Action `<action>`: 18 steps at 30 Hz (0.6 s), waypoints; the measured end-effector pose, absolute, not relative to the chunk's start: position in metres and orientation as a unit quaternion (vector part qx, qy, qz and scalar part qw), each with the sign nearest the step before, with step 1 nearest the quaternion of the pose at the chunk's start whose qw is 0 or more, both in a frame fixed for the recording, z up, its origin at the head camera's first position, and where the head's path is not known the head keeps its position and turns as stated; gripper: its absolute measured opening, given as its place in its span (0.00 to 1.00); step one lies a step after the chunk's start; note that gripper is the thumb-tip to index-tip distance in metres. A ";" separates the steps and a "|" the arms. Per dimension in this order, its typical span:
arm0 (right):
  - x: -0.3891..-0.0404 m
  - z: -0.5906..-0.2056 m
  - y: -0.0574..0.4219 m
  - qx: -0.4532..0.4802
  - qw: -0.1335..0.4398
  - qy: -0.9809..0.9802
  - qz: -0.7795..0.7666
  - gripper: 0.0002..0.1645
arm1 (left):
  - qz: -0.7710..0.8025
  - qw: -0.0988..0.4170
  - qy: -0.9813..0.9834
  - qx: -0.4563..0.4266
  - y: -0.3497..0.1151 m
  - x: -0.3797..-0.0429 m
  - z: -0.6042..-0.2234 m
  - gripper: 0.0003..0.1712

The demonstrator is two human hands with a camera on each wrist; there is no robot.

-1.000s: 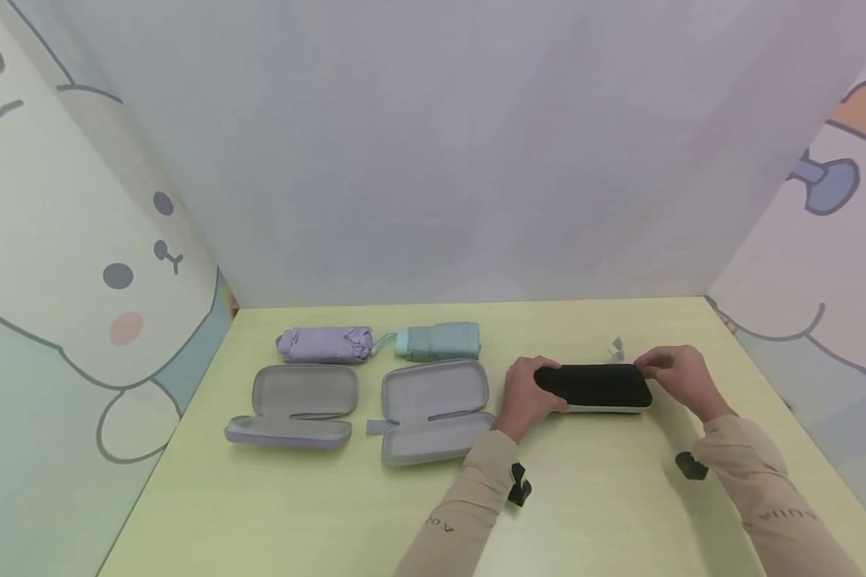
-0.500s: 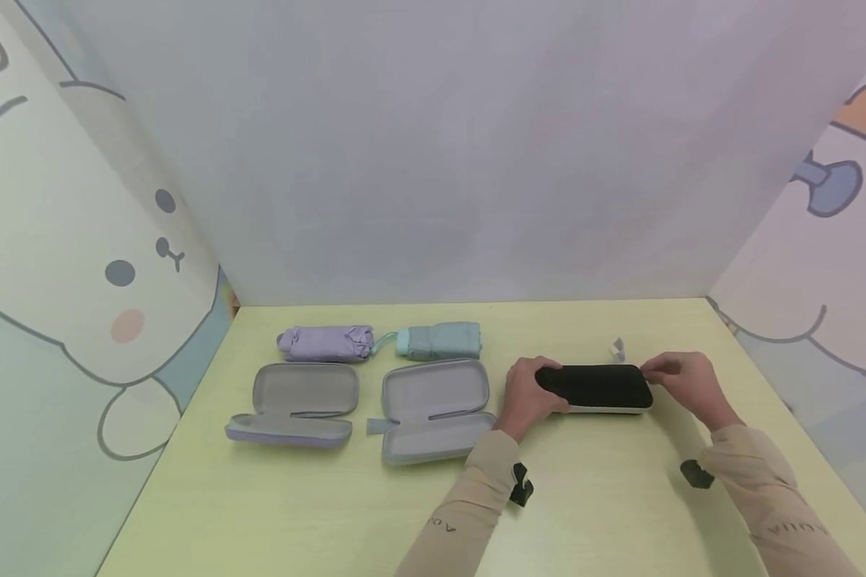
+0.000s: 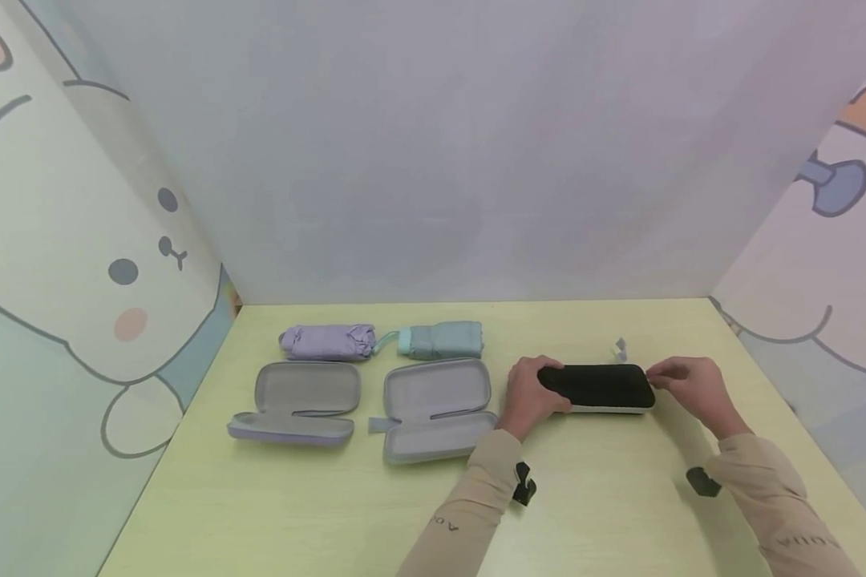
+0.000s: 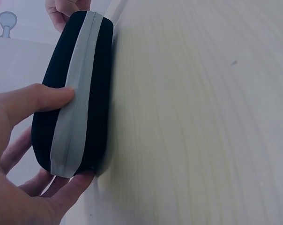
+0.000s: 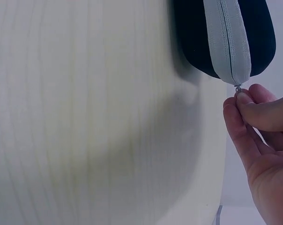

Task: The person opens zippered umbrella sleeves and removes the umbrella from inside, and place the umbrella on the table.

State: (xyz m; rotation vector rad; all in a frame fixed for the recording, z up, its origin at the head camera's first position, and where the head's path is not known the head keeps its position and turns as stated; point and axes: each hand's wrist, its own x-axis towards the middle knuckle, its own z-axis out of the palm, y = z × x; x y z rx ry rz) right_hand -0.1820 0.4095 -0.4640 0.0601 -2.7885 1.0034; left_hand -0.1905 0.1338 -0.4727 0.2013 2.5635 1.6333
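A black zippered case [image 3: 596, 386] with a pale grey zipper band lies closed on the table. My left hand [image 3: 531, 394] grips its left end, the thumb [image 4: 57, 97] pressed on the zipper band [image 4: 78, 93] and the other fingers curled round the far side and end. At the opposite end, my right hand [image 3: 695, 388] pinches a small metal zipper pull [image 5: 238, 88] between thumb and fingertips. In the right wrist view the zipper teeth run closed along the band up to that pull.
Two open grey cases [image 3: 307, 388] [image 3: 437, 389] lie on the table to the left. Behind them are a folded purple umbrella [image 3: 329, 342] and a folded blue-green umbrella [image 3: 445, 340]. A small whitish scrap [image 3: 620, 349] lies behind the black case.
My right hand has moved slightly right and toward me, drawing away from the case's right end. The left hand and case have stayed in place.
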 end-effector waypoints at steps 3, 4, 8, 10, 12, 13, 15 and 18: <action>-0.180 -0.464 0.410 0.022 0.090 -0.939 0.331 0.04 | 0.536 0.048 0.840 0.066 0.134 -0.190 -0.473 0.29; -0.180 -0.464 0.410 0.021 0.093 -0.939 0.330 0.04 | 0.537 0.049 0.839 0.066 0.135 -0.190 -0.474 0.29; -0.178 -0.464 0.410 0.024 0.098 -0.939 0.327 0.03 | 0.544 0.050 0.835 0.066 0.135 -0.190 -0.473 0.29; -0.178 -0.464 0.410 0.024 0.098 -0.939 0.330 0.03 | 0.545 0.049 0.834 0.067 0.135 -0.191 -0.473 0.29; -0.178 -0.464 0.410 0.023 0.097 -0.939 0.329 0.04 | 0.546 0.048 0.834 0.067 0.134 -0.191 -0.473 0.29; -0.178 -0.464 0.410 0.023 0.097 -0.939 0.330 0.03 | 0.546 0.049 0.833 0.067 0.134 -0.191 -0.473 0.29; -0.178 -0.464 0.410 0.022 0.095 -0.937 0.335 0.04 | 0.546 0.050 0.834 0.067 0.134 -0.191 -0.473 0.29; -0.177 -0.466 0.410 0.025 0.093 -0.934 0.345 0.04 | 0.547 0.052 0.833 0.066 0.133 -0.192 -0.474 0.29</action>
